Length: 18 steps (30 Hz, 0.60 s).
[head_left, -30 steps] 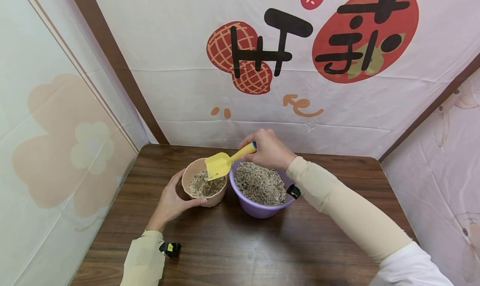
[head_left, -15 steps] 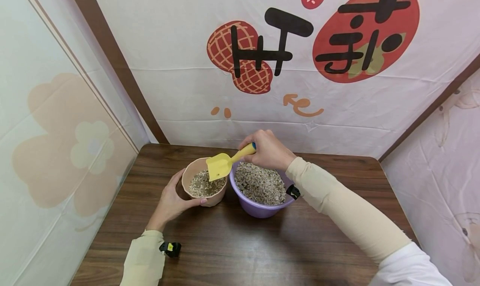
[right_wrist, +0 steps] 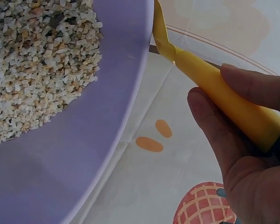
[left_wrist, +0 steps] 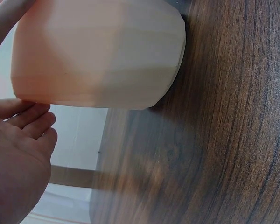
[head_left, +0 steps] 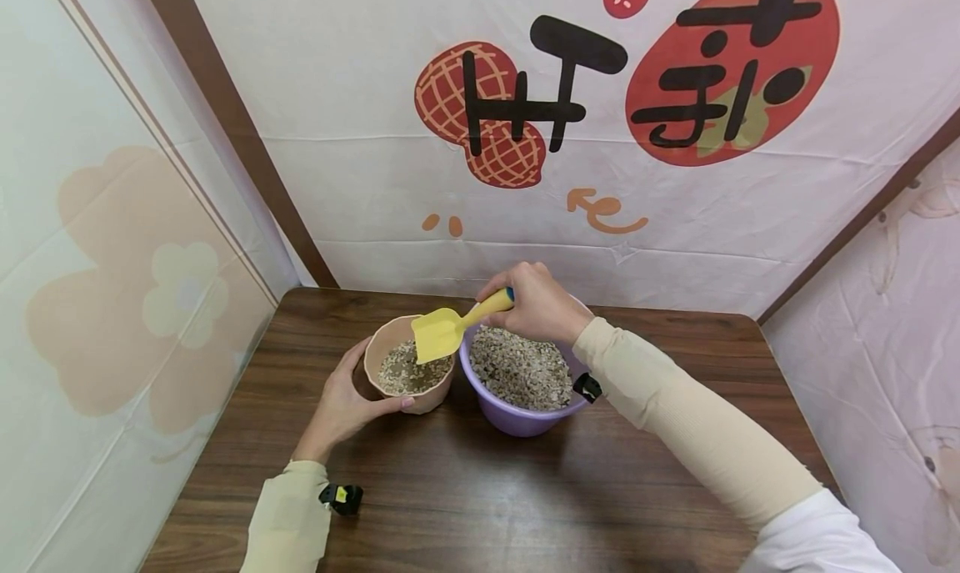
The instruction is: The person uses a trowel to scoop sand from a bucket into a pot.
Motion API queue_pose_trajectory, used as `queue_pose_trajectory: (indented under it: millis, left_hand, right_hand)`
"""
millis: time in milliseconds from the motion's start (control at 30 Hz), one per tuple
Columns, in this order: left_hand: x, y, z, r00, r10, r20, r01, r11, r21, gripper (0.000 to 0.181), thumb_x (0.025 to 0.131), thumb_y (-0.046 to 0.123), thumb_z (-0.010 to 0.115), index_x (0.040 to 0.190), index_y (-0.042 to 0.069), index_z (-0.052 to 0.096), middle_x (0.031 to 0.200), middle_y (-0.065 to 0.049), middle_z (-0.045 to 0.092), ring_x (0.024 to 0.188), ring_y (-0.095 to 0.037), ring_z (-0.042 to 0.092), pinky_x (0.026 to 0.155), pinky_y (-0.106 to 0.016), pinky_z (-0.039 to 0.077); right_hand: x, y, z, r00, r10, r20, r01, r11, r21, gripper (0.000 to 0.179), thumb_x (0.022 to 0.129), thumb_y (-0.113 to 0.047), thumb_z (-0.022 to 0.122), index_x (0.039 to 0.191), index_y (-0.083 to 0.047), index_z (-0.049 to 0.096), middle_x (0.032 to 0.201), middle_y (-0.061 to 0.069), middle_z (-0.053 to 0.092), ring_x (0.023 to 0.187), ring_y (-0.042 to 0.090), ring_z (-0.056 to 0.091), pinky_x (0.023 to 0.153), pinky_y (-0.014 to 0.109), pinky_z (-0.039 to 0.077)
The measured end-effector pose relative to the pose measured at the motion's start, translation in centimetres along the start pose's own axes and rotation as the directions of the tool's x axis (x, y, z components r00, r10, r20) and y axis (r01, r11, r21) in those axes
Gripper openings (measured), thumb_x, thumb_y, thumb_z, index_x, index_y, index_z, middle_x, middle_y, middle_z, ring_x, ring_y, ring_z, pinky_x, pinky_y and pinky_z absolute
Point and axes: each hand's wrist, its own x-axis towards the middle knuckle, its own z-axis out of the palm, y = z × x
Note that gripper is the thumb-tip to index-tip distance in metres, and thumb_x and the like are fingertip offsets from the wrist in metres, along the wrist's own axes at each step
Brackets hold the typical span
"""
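Observation:
My left hand (head_left: 347,408) grips a peach-coloured flowerpot (head_left: 424,403) at its left side, thumb on the near side and fingers round the far side. In the left wrist view, fingertips touch the wall of the pot (left_wrist: 98,56). Small gravel (head_left: 401,377) covers the pot's bottom. From above, my right hand (head_left: 542,306) holds a yellow toy shovel (head_left: 438,335) by its handle, and the blade tilts down over the pot's right side. No gravel shows on the blade. Just right of the pot stands a purple basin (head_left: 517,421) with much more gravel (head_left: 522,373).
Both containers stand toward the back of a dark wooden table (head_left: 480,506). Behind it hangs a white printed cloth (head_left: 360,181), close to the right hand. Another cloth wall (head_left: 97,306) rises on the left.
A second ago grains were sliding off the shovel into the pot; now the blade looks bare. The shovel has shifted very slightly right, and the left hand has stayed put.

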Motion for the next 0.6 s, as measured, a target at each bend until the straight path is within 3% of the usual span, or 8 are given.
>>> queue_pose_trajectory:
  millis: [233, 600]
  left_hand:
    - [-0.1, 0.1, 0.0, 1.000, -0.007, 0.000, 0.007, 1.000, 0.003, 0.118, 0.061, 0.041, 0.099, 0.155, 0.008, 0.036, 0.154, -0.018, 0.040, 0.142, -0.038, 0.036, 0.115, -0.060, 0.030]
    - [0.0, 0.1, 0.1, 1.000, -0.007, -0.001, 0.007, 1.000, 0.005, 0.118, 0.062, 0.041, 0.099, 0.156, 0.007, 0.036, 0.155, -0.019, 0.039, 0.143, -0.038, 0.036, 0.115, -0.060, 0.031]
  right_hand:
    - [-0.9, 0.4, -0.5, 1.000, 0.014, -0.026, -0.013, 0.998, 0.057, 0.019, 0.085, -0.013, 0.085, 0.104, -0.011, 0.081, 0.086, -0.004, 0.073, 0.068, 0.013, 0.060, 0.062, 0.028, 0.052]
    - [-3.8, 2.4, -2.0, 0.986, 0.031, -0.161, 0.003, 0.978, 0.206, 0.024, 0.082, -0.013, 0.087, 0.105, -0.007, 0.081, 0.081, 0.001, 0.072, 0.062, 0.017, 0.057, 0.054, 0.028, 0.050]
